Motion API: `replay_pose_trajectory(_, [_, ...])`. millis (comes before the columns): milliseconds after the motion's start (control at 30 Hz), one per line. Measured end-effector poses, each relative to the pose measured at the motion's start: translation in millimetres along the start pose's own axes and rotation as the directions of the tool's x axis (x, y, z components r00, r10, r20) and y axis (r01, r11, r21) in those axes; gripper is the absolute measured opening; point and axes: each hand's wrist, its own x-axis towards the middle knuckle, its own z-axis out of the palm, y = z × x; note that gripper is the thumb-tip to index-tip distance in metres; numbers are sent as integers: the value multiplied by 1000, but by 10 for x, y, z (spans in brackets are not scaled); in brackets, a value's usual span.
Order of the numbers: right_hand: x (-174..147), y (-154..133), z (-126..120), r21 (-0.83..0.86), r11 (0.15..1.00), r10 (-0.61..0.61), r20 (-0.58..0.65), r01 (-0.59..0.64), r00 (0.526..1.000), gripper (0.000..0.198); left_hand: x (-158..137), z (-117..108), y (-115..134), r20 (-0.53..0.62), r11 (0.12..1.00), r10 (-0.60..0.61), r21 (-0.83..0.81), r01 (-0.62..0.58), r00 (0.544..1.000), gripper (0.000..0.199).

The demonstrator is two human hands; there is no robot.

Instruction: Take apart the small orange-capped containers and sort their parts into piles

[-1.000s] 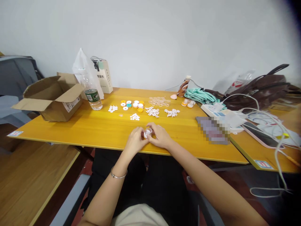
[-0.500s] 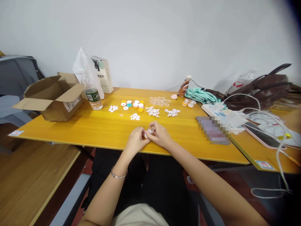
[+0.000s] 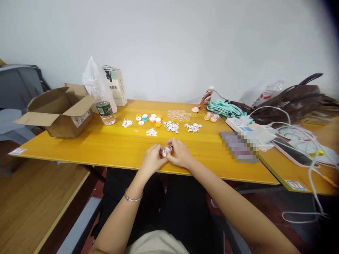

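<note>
Near the front edge of the yellow table [image 3: 127, 148], my left hand [image 3: 153, 157] and my right hand [image 3: 180, 153] grip a small round piece with a clear cap [image 3: 166, 151] from both sides. Its base looks white, and the fingers cover part of it. Beyond my hands lie small white discs [image 3: 152, 132], a heap of white cut-out parts [image 3: 171, 127] and another such heap [image 3: 193, 127]. Behind them are coloured round discs [image 3: 157, 124] in orange, white and teal, and several clear caps [image 3: 178, 115].
An open cardboard box [image 3: 63, 120] and a water bottle [image 3: 105, 111] stand at left. A brown drink bottle [image 3: 206, 98] and a teal cloth [image 3: 225, 107] are at the back right. A power strip [image 3: 246, 130], cables and a phone [image 3: 293, 151] lie at right.
The round piece has turned in my fingers, so more of its clear cap and pale inside shows. My hands stay in nearly the same place; the view shifts slightly.
</note>
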Motion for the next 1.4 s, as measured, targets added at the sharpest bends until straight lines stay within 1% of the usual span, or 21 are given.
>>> replay_pose_trajectory(67, [-3,7,-1,4,1000,-20,-7,20,1000,35,3,-3,2,4,1000,-9,3,9,1000,16])
replay_pose_trajectory(133, [0,12,5,11,1000,25,-17,-25,1000,39,2,-2,4,-1,1000,-11,5,11,1000,14])
replay_pose_trajectory(200, [5,10,9,8,997,76,-9,-76,997,34,-1,0,6,-11,1000,-7,3,7,1000,15])
replay_pose_trajectory(233, [7,6,8,-1,997,78,1,-78,997,29,-3,1,5,-12,1000,-4,2,4,1000,16])
replay_pose_trajectory(300, [11,-6,0,-24,999,30,18,-29,999,22,-3,4,2,-6,1000,4,-3,-4,1000,17])
replay_pose_trajectory(400, [12,-15,-11,-25,998,-49,11,49,999,34,-1,7,-8,-6,1000,10,-6,-11,1000,15])
replay_pose_trajectory(467, [9,-11,-8,-7,1000,-9,-6,9,1000,39,0,8,-10,-19,1000,16,-4,-16,1000,15])
replay_pose_trajectory(567, [2,0,2,-4,998,65,-2,-65,998,31,-2,3,-7,-16,1000,22,-4,-22,1000,17])
replay_pose_trajectory(633, [-1,1,0,-14,1000,26,13,-26,1000,28,-3,0,-8,-1,1000,17,-9,-17,1000,18])
replay_pose_trajectory(700, [2,0,-9,-10,1000,-28,17,28,999,37,-3,1,-12,5,1000,12,-16,-12,1000,15])
replay_pose_trajectory(767, [8,2,-12,0,1000,-16,3,16,1000,42,-3,6,-17,-8,1000,9,-14,-9,1000,14])
replay_pose_trajectory(867, [2,11,12,-6,999,41,-31,-41,999,34,-5,14,-18,-17,1000,8,-5,-8,1000,16])
replay_pose_trajectory(967, [-32,19,57,4,1000,-13,-125,14,992,23,-10,14,-10,-12,1000,9,-6,-9,1000,20])
replay_pose_trajectory(1033, [-44,46,69,65,996,-38,-256,57,966,24,-12,12,-7,-14,1000,6,-18,-7,1000,23])
replay_pose_trajectory(1067, [-35,80,58,114,992,-20,-336,62,941,26,-12,12,-7,-15,1000,4,-26,-4,1000,24])
replay_pose_trajectory(1133, [30,215,-16,223,974,82,-502,38,861,29,-11,14,-10,-14,999,-3,-41,3,1000,27])
replay_pose_trajectory(1200, [159,461,-163,319,947,233,-618,-31,751,30,-9,19,-13,-11,999,-2,-45,2,1000,28])
replay_pose_trajectory(1233, [242,623,-257,356,931,302,-637,-77,710,33,-8,21,-15,-10,999,0,-42,0,1000,28])
replay_pose_trajectory(1300, [422,996,-453,391,901,409,-623,-187,667,36,-6,24,-14,-10,1000,1,-29,-1,1000,28])
replay_pose_trajectory(1333, [510,1187,-541,372,888,454,-613,-271,647,34,-5,25,-13,-9,1000,-1,-23,1,1000,29])
replay_pose_trajectory(1400, [669,1535,-668,287,826,557,-551,-486,621,29,-3,24,-9,-7,1000,-11,-16,11,1000,29])
